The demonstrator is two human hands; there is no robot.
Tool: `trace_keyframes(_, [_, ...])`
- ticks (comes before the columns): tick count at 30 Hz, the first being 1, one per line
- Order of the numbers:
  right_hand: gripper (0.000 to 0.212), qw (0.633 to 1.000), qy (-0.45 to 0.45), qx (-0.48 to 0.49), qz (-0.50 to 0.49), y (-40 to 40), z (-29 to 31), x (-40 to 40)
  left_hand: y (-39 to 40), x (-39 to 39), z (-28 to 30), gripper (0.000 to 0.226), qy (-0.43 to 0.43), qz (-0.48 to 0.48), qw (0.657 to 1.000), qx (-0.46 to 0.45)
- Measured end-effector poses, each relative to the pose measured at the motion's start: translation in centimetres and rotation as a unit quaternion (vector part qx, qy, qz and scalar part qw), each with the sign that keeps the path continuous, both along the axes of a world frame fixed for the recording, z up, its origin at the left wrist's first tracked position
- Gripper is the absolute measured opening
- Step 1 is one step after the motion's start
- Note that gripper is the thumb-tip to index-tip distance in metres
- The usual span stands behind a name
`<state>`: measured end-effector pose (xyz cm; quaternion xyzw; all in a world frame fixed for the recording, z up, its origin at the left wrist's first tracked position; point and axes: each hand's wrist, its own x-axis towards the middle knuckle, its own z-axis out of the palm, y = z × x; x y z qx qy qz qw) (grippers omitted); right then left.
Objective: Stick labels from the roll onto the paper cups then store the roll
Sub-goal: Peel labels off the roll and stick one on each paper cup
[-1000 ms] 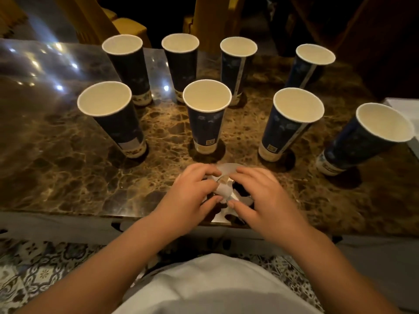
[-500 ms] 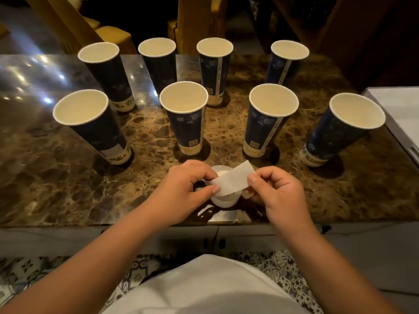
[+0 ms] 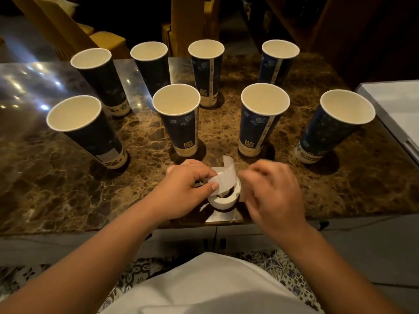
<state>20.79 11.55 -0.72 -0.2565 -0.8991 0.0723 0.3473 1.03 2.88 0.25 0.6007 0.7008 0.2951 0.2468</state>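
Several tall dark-blue paper cups stand open-side up in two rows on the brown marble table (image 3: 45, 182). The front row includes a cup (image 3: 181, 132) just beyond my hands and a cup (image 3: 256, 132) to its right. The white label roll (image 3: 224, 200) sits near the table's front edge. My left hand (image 3: 183, 191) pinches the roll's loose strip (image 3: 226, 177), which curls upward. My right hand (image 3: 274, 191) is blurred just right of the strip; I cannot tell whether its fingers hold anything. The front-left cup (image 3: 86, 132) shows a pale patch near its base.
A white flat box (image 3: 396, 103) lies at the table's right edge. Yellow chairs (image 3: 108, 41) stand behind the far side. The table's front edge runs just below my hands, with patterned floor tiles (image 3: 283, 275) underneath.
My right hand has let go of the strip's end and moved a little to the right, now blurred. The strip has sprung into an upward curl. My left hand keeps its pinch.
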Motion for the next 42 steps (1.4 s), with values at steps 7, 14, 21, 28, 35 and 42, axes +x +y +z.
trace_keyframes(7, [0.021, 0.986, -0.03, -0.159, 0.035, -1.4, -0.1, -1.4, -0.3, 0.4, 0.0, 0.023, 0.001, -0.011, 1.0, 0.01])
trace_keyframes(14, [0.028, 0.987, -0.031, -0.147, 0.058, -1.7, 0.4, -1.9, -1.5, 0.8, 0.3, 0.013, 0.041, -0.017, 0.999, 0.009])
trace_keyframes(21, [0.031, 0.987, -0.029, -0.144, 0.066, -1.8, 0.6, -1.9, -2.0, 1.4, 0.7, 0.014, 0.095, -0.009, 0.995, -0.003])
trace_keyframes(28, [0.012, 0.973, 0.051, -0.223, 0.004, -1.1, 1.0, -1.4, -2.4, 1.7, -0.3, 0.009, 0.019, 0.06, 0.998, 0.031])
trace_keyframes(35, [0.011, 0.982, 0.123, -0.116, -0.088, 0.4, 1.8, -0.2, -2.6, 2.5, 0.3, 0.043, 0.032, 0.199, 0.977, 0.065])
trace_keyframes(42, [0.015, 0.985, 0.113, 0.12, 0.043, -0.9, 0.5, -0.6, -2.1, 4.4, 4.9, 0.031, -0.43, 0.196, 0.877, -0.092])
